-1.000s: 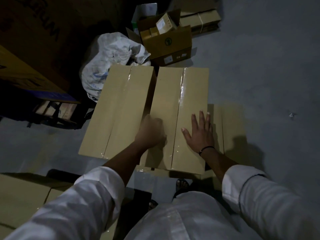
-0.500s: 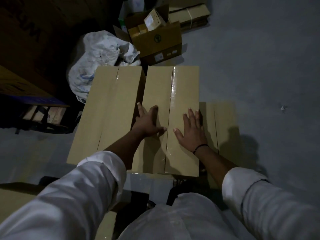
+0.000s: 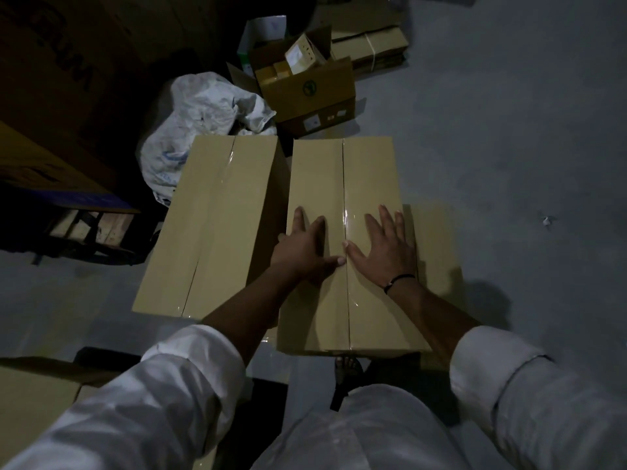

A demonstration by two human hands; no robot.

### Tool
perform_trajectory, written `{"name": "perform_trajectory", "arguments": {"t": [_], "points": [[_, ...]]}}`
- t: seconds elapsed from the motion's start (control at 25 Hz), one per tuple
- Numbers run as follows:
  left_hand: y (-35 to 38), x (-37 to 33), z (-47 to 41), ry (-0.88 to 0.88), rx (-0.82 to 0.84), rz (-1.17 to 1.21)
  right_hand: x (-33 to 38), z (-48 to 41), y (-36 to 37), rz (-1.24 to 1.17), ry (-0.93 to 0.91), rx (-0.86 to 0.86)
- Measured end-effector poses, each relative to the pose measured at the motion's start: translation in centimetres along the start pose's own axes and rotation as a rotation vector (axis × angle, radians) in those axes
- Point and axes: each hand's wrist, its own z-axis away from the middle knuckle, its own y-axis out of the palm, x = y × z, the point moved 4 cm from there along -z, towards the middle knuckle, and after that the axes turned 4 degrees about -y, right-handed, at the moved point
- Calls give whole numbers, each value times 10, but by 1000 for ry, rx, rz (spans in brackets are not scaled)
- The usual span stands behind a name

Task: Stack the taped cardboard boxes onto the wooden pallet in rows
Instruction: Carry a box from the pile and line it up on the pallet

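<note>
Two long taped cardboard boxes lie side by side in front of me. The right taped box (image 3: 342,178) has both my hands flat on its top. My left hand (image 3: 303,247) presses left of the tape seam, fingers straight. My right hand (image 3: 386,247), with a black wristband, presses right of the seam. The left taped box (image 3: 217,225) lies a narrow gap away, untouched. A lower box (image 3: 437,252) shows under the right box's right edge. The pallet beneath is hidden.
A white sack (image 3: 200,127) lies behind the left box. An open carton (image 3: 315,89) with small boxes stands at the back, and a bundle of flat cardboard (image 3: 373,45) beyond it. Another pallet (image 3: 88,228) with a dark box sits left. More boxes (image 3: 37,398) lie bottom left. Grey floor extends right.
My left hand went from a fist at the gap between the boxes to lying flat on the right box. My right hand stayed flat on top. The right box's near end came closer.
</note>
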Motion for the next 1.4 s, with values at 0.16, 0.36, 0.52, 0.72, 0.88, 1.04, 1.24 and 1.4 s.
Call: {"name": "perform_trajectory", "arguments": {"t": [0.16, 0.36, 0.52, 0.72, 0.88, 1.04, 1.24, 1.4], "points": [[-9, -5, 33, 36, -78, 21, 11, 29, -31, -8, -5, -73], [-27, -7, 108, 39, -254, 51, 34, 87, -72, -26, -72, -223], [-40, 0, 200, 16, -410, 76, 65, 151, -101, -69, -145, -333], [-31, 30, 338, -107, -570, 118, 119, 252, -113, -51, -361, -373], [-6, 74, 452, -310, -646, 119, 174, 331, -85, -77, -536, -305], [28, 129, 568, -563, -726, 170, 241, 410, -36, -153, -762, -141], [90, 189, 691, -894, -751, 212, 317, 506, 38, -208, -991, 127], [134, 226, 771, -1088, -735, 255, 363, 580, 89, -175, -1148, 271]]}}
